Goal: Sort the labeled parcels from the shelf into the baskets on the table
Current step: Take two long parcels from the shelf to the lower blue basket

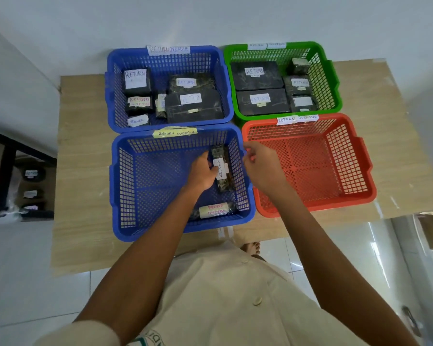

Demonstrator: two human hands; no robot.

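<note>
Four mesh plastic baskets are set two by two on a pale wood-grain table, rims touching. Bare tabletop is left at both sides and in a strip along the near edge. A dark shelf is seen at far left, with labelled parcels on it.

The far blue basket and the green basket are packed with black, plastic-wrapped rectangular parcels bearing white paper labels. The perforated floor of the red basket is wholly open. Most of the floor of the near blue basket is open too.

A long parcel, dark and glossy, labelled RETURN, is placed close along that basket's right wall. It is gripped at its left edge by the left hand, fingers curled on it. A shorter parcel is laid against the near wall.

The right hand is held over the seam between the near blue and red rims, fingers loosely curled, with nothing gripped.
</note>
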